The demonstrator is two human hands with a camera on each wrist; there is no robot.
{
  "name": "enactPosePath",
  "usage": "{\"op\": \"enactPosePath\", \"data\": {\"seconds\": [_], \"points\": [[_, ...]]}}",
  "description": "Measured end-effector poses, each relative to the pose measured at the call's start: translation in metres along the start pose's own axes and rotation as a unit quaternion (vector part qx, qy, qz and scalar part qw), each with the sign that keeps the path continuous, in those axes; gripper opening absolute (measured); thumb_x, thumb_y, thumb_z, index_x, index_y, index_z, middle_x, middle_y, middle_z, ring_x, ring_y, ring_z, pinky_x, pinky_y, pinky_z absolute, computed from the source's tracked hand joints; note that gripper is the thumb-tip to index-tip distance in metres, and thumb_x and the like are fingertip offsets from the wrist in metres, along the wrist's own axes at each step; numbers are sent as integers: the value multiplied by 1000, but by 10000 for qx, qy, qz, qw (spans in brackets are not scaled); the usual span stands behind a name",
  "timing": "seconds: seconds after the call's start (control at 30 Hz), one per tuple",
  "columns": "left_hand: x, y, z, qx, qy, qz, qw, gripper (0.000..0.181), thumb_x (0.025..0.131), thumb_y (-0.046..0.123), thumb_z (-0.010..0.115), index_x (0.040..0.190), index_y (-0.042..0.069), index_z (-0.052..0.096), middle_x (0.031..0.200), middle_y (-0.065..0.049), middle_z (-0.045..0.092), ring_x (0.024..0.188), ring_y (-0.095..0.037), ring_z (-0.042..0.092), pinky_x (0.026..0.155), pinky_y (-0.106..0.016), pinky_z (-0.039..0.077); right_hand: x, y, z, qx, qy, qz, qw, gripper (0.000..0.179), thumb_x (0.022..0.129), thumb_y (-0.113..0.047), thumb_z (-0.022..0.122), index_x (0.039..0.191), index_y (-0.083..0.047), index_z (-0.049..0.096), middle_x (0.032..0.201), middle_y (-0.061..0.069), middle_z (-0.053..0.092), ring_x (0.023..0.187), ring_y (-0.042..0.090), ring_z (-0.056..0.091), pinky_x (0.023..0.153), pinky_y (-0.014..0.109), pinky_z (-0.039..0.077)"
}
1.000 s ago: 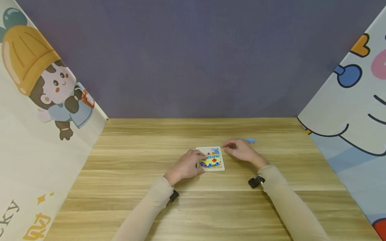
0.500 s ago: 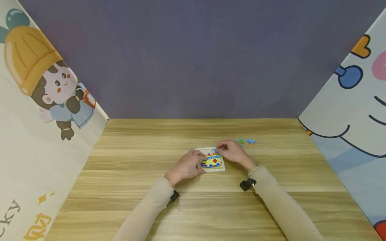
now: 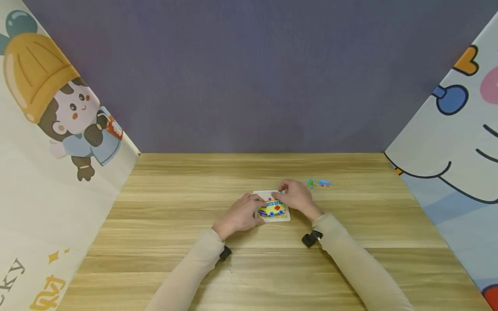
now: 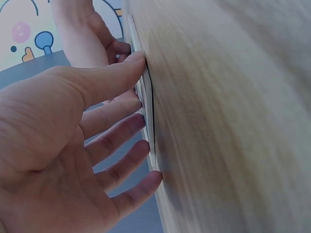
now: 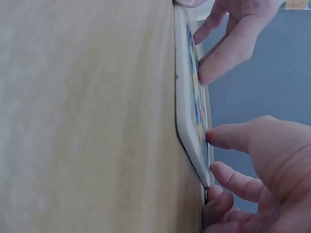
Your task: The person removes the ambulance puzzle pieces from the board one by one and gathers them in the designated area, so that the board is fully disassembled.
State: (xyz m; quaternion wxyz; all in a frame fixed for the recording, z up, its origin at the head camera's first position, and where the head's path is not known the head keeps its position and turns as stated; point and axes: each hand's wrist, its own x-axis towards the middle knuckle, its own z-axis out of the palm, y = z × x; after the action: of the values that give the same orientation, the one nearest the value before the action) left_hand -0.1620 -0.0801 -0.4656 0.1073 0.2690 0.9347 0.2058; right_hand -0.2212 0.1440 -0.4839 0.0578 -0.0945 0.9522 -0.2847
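Yellow ambulance artwork [image 3: 275, 209] fills much of a white-rimmed puzzle board [image 3: 281, 219] lying on the wooden worktop [image 3: 249, 276]. The left hand [image 3: 242, 212] rests on the board's left side, fingers loosely spread, not closed round it. The right hand [image 3: 297, 195] touches the far right corner, thumb and forefinger slightly apart (whether they have hold of a piece, I cannot tell). Small loose pieces [image 3: 324, 183] lie near that hand.

Left hand [image 3: 241, 212], right hand [image 3: 297, 196] bare. Left sleeve [image 3: 190, 270] and right sleeve [image 3: 358, 255] long, plain, pale beige. Small black block [image 3: 225, 253] beside left one; boxy black camera [image 3: 310, 239], pale glint, beside right.
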Motion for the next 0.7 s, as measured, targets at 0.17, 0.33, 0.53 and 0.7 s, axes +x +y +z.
{"op": "enactPosePath", "data": {"seconds": [0.17,0.33,0.53,0.7], "points": [[-1,0,0,18,-12,-19,10000,57,95,31,82,146,10,65,149,-4,64,141,-25,53,123,-41,44,1,0,0,-6,-1,-98,10000,31,98,-44,73,109,-15,75,93,4,72,68,16,56,59,29,43],[0,0,0,-33,-21,-48,10000,56,96,31,82,146,11,65,150,-3,63,142,-25,53,124,-41,43,0,5,-1,330,-90,-473,9983,25,101,-37,70,114,-19,80,104,3,76,80,15,61,68,29,47],[0,0,0,-14,13,-14,10000,58,95,31,83,146,10,66,149,-4,64,140,-26,54,123,-43,44,-4,17,-10,685,-630,-1040,9902,31,97,-37,78,119,-15,79,108,4,72,88,16,59,77,33,50],[0,-1,0,-34,2,-48,10000,58,94,30,83,146,11,65,150,-5,63,141,-27,53,124,-44,43,-6,22,-16,605,-1027,-1221,9853,39,95,-41,81,126,-17,77,116,3,70,85,14,57,74,32,51]]}}
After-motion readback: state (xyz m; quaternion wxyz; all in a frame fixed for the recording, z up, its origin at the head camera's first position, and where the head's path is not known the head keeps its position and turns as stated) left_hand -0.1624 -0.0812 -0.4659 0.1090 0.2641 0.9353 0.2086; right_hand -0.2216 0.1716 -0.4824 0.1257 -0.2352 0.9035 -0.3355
